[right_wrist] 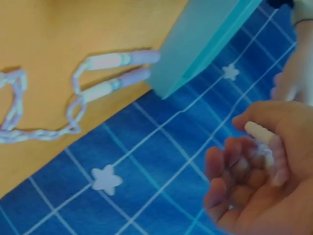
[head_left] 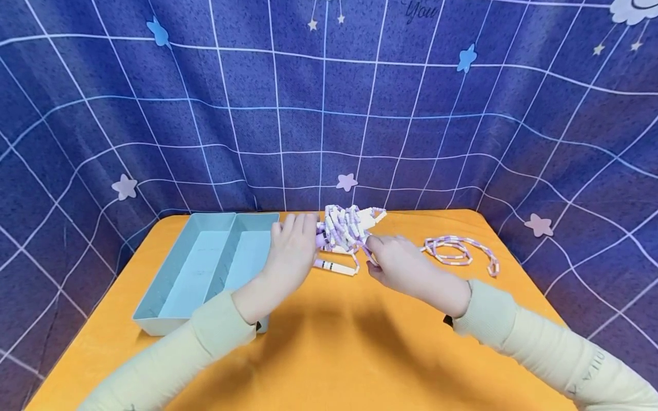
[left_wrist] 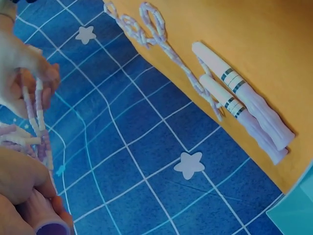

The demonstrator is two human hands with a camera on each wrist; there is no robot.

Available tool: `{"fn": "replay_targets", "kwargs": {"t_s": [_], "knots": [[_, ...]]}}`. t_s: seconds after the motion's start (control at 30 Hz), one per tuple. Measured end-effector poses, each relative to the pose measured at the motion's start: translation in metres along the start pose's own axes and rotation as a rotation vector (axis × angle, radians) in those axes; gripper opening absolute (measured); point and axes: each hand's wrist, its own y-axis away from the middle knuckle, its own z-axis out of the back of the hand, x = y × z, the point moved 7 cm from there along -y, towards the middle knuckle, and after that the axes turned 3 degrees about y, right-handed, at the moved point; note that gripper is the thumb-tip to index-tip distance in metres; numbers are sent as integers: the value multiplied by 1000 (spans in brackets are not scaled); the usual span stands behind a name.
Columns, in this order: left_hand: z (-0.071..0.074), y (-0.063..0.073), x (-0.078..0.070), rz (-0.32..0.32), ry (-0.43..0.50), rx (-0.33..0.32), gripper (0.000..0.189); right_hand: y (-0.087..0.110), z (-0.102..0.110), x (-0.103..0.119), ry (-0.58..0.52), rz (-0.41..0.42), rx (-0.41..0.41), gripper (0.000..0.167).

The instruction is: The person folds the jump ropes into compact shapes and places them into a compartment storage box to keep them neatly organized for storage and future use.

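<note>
A purple and white beaded jump rope (head_left: pixel 343 227) is bunched in loops between the two hands, above the far part of the table. My left hand (head_left: pixel 294 245) grips its purple handle (left_wrist: pixel 46 215), whose hollow end shows in the left wrist view. To the right of the bundle, my right hand (head_left: pixel 398 265) holds a beaded strand (left_wrist: pixel 36 105) in curled fingers; in the right wrist view, white and purple beads (right_wrist: pixel 261 133) lie by the thumb. A second jump rope lies on the table, its two handles (left_wrist: pixel 249 107) side by side below the left hand.
The second rope's beaded cord (head_left: pixel 457 251) coils on the orange table (head_left: pixel 329 354) at the right. At the left stands a light blue two-compartment box (head_left: pixel 167 325). A blue curtain (head_left: pixel 308 131) with a grid and stars hangs behind the table's far edge.
</note>
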Motion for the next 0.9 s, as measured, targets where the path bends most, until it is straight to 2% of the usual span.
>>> {"fn": "replay_targets", "kwargs": {"t_s": [0.23, 0.37, 0.43, 0.63, 0.7, 0.8, 0.9], "knots": [[3, 0, -4, -24, -78, -36, 29, 7, 23, 14, 24, -80, -55, 22], [4, 1, -6, -37, -108, -66, 14, 9, 44, 20, -8, -113, -141, 25], [4, 1, -6, -33, -120, -68, 11, 10, 56, 23, -20, -98, -216, 27], [3, 4, -10, -44, -139, -41, 18, 12, 83, 34, -122, 55, -445, 31], [4, 4, -12, -45, -141, -37, 19, 12, 87, 34, -174, 84, -486, 36], [7, 4, -15, -47, -155, -39, 16, 10, 90, 31, -245, 82, -522, 46], [11, 4, -20, -69, -193, -39, 17, 8, 91, 26, -292, 73, -544, 43]]}}
